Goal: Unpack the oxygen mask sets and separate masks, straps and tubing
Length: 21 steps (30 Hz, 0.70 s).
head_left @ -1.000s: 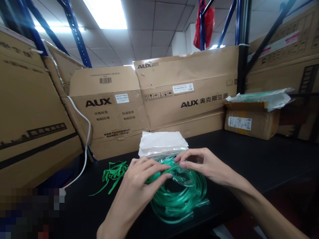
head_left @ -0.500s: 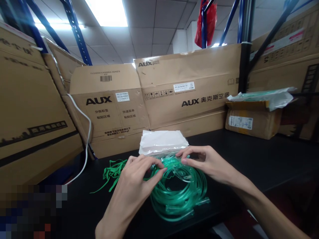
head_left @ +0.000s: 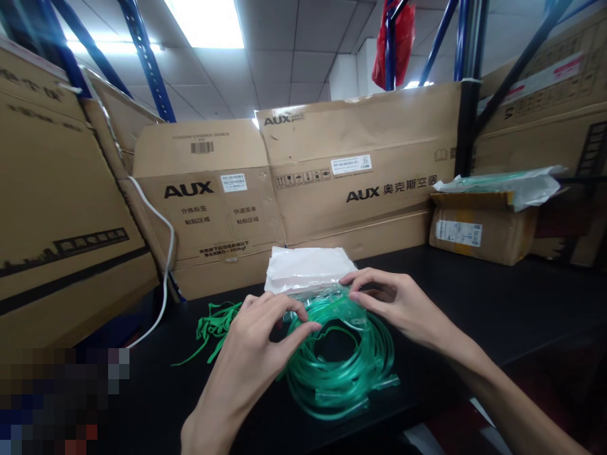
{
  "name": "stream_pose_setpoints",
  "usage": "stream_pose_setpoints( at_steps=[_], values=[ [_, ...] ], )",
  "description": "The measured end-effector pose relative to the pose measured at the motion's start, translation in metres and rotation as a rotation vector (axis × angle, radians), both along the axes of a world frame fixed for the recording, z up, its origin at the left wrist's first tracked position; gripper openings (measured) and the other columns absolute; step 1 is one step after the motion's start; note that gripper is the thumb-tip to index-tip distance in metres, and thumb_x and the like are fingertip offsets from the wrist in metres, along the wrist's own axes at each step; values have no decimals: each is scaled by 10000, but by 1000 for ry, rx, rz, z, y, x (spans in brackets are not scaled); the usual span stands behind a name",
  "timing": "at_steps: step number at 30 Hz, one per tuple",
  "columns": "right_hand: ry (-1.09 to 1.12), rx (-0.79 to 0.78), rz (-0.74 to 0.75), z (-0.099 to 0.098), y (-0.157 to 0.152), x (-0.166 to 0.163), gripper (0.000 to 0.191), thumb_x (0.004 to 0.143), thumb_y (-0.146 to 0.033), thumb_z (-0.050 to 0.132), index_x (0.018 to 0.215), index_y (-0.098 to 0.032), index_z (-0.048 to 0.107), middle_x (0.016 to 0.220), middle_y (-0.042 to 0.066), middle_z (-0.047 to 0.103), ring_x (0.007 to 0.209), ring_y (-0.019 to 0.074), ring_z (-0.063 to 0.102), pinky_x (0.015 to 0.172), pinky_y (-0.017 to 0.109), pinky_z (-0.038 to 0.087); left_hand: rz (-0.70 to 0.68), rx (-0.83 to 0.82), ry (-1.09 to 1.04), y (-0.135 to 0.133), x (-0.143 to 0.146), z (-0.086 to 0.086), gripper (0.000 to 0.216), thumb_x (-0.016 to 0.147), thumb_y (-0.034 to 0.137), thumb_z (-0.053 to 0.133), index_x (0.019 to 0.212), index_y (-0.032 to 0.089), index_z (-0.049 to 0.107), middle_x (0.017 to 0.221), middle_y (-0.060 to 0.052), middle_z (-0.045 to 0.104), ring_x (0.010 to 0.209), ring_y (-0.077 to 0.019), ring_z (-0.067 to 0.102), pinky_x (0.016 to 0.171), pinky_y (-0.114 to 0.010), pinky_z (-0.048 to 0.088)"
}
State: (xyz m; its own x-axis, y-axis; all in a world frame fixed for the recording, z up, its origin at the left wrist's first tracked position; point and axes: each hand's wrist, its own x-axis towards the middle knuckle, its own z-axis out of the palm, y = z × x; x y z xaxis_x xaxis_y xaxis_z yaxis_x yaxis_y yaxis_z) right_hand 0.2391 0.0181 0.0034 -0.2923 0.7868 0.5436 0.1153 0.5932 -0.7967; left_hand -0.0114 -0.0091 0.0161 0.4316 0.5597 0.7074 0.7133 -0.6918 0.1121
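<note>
A coil of clear green plastic tubing (head_left: 341,392) lies on the black table, with clear connector ends at its lower right. A soft, see-through green mask (head_left: 348,308) rests over the top of the coil. The thumb and forefinger of my right hand (head_left: 393,294) pinch the mask's upper edge. Over the coil's left side, my left hand (head_left: 258,351) curves with thumb and forefinger apart, and nothing shows between them. A thin green strap loops inside the coil. To the left of my left hand lies a tangle of green elastic straps (head_left: 215,328).
Behind the coil is a white plastic packet (head_left: 308,268). Printed cardboard panels (head_left: 322,215) wall the table's back, and another stands at left. A small carton (head_left: 478,230) with a plastic bag (head_left: 502,184) on top sits at right. A white cable (head_left: 168,253) hangs at left.
My right hand has shifted slightly up and right, and the mask's edge has lifted with it. My left thumb and forefinger have spread apart, and the thin green strap now shows inside the coil.
</note>
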Motion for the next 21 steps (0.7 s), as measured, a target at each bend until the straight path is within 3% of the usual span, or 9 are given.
stream_pose_setpoints(
  at_steps=[4,9,13,21],
  values=[
    [-36,64,-32,-4,-1,-5,97,920,-281,654,855,-216,686,1158,56,712,1130,229,652,916,344,533,29,-121,-85,-2,8,-3,229,893,418,714,1037,278,604,907,39,695,717,-176,570,746,-342,416],
    [-70,175,-46,-8,-5,-11,52,919,-242,657,882,-233,693,1182,44,709,1119,225,661,947,364,532,-29,-198,-160,-5,27,-11,349,925,390,670,1251,341,554,995,25,725,903,-218,663,844,-398,473],
    [-64,266,-38,-8,-9,-14,44,919,-215,658,913,-242,692,1181,39,716,1108,221,668,972,373,523,-56,-192,-207,-5,38,-16,256,944,331,639,1193,314,583,1095,-4,716,925,-216,685,852,-413,499],
    [-81,323,-43,-9,-12,-16,62,921,-196,668,927,-252,694,1199,20,713,1124,199,666,998,351,508,-66,-139,-241,-9,43,-12,126,921,224,638,1024,292,614,992,50,744,829,-197,692,808,-396,467]
  ],
)
